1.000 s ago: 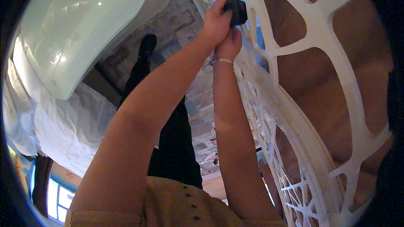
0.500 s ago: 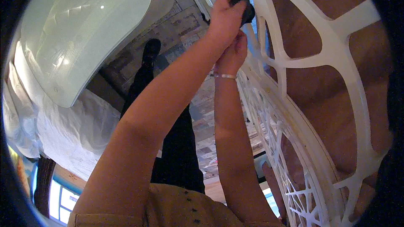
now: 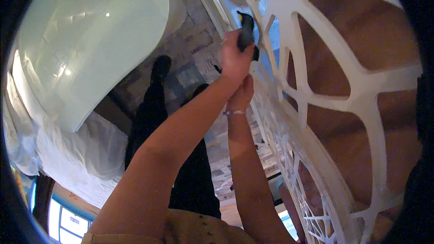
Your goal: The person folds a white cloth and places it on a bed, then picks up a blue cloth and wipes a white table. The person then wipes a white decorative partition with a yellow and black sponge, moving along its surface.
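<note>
Ahead of me, my left hand is closed round a black handheld tool with a small yellow patch near its top; its exact kind does not show. The tool is close to the inner edge of a white lattice panel with curved openings. Just below and partly behind the left wrist, my right hand is closed, its fingers curled against the panel's edge. What it grips, if anything, is hidden. My left forearm reaches in from the lower left, and the right one, with a beaded bracelet, rises from below.
At the left stands a glossy pale-green curved tabletop, with white sheeting draped beside it. Patchwork wood-look flooring lies beneath my dark trousers and shoes. A finer white lattice runs along the lower right. Brown material shows behind the panel's openings.
Both hands and the black tool appear lower in the view, the tool now more fully visible. The panel and tabletop have also shifted down as the view moved. Both hands stay closed.
</note>
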Available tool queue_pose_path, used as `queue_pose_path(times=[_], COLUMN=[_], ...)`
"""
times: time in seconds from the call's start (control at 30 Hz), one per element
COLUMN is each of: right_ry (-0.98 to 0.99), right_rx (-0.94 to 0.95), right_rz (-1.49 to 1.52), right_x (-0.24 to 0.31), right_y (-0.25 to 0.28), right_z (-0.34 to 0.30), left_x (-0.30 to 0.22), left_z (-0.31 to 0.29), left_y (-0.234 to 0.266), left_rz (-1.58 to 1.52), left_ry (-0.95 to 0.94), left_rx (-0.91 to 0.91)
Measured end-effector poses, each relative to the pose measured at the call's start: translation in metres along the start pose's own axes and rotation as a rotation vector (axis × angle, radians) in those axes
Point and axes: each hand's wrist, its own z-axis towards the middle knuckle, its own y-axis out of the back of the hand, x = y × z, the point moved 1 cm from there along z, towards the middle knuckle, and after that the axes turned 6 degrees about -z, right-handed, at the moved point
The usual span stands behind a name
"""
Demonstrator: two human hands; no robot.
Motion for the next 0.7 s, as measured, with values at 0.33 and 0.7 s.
queue_pose_path(times=[0.33, 0.7], right_ry=[0.087, -0.068], right_rx=[0.046, -0.013], right_rz=[0.420, 0.385], right_x=[0.117, 0.054], right_y=[-0.053, -0.005], right_z=[0.091, 0.018], left_x=[-0.047, 0.002], left_z=[0.140, 0.057], left_y=[-0.017, -0.023], left_rz=[0.051, -0.077], left_ry=[0.134, 0.389], left_rx=[0.127, 0.339])
